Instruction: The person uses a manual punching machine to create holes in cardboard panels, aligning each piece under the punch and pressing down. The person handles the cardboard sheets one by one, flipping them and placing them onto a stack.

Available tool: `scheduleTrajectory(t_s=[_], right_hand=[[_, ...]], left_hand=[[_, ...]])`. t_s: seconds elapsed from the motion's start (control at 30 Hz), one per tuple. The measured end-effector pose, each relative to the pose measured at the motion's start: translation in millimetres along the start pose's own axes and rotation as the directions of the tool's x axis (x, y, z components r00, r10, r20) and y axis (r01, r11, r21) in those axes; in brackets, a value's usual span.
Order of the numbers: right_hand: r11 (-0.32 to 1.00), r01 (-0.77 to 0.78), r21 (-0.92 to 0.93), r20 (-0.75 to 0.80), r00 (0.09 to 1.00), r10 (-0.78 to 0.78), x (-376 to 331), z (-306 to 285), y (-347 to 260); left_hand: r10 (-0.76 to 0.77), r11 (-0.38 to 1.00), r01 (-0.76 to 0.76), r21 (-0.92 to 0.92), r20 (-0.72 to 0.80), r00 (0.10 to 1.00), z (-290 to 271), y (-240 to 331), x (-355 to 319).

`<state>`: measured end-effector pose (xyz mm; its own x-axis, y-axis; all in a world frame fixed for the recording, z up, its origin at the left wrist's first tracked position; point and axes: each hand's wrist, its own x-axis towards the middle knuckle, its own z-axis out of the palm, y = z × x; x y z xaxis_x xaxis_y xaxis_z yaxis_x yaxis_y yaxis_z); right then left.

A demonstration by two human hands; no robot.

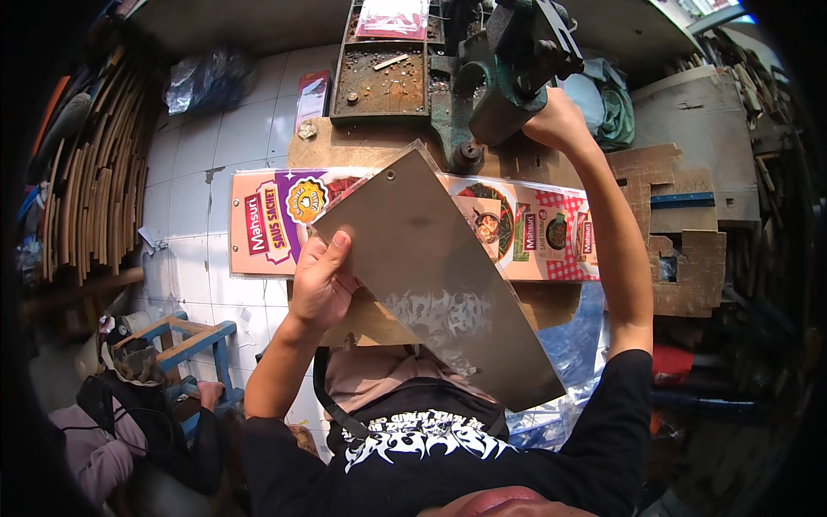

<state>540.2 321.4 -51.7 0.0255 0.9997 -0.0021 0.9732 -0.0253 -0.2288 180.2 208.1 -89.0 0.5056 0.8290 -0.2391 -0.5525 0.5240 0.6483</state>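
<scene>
Your left hand has its grip clamped on the edge of a long grey sheet, thumb on top and fingers curled under. You're holding that sheet tilted, one corner with a small hole pushed up toward the base of the green press, the far end hanging down over your lap. It looks glossy, like it's inside a clear sleeve, but that's hard to tell for sure.

Your right hand is up high, grip closed around the lever of the press, arm stretched almost straight.

Under the sheet there's a colourful printed strip lying flat across the wooden table, sticking out on both sides of the sheet. Behind the press sits a rusty metal tray with small bits in it. To the right, a stack of notched cardboard pieces. Off to the left, a bundle of curved wooden slats leans by the white tiled floor, and a blue wooden stool stands lower left beside another person.
</scene>
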Motion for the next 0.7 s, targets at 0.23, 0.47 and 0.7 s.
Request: scheduleTrajectory(t_s=[0.23,0.47,0.7], right_hand=[[0.994,0.071,-0.084,-0.05,0.996,-0.075,0.9,7.7,3.6],[0.943,0.204,0.264,-0.277,0.952,-0.128,-13.1,11.3,-1.3],[0.579,0.091,0.811,-0.084,0.996,-0.039,-85.6,-7.9,1.1]], left_hand=[[0.017,0.999,-0.017,-0.03,-0.004,1.0,-2.1,-4.1,0.8],[0.246,0.876,-0.048,-0.48,0.358,0.901,-10.0,-12.9,-21.9],[0.496,0.773,0.034,-0.633,0.636,0.591,-10.5,-14.2,-9.6]])
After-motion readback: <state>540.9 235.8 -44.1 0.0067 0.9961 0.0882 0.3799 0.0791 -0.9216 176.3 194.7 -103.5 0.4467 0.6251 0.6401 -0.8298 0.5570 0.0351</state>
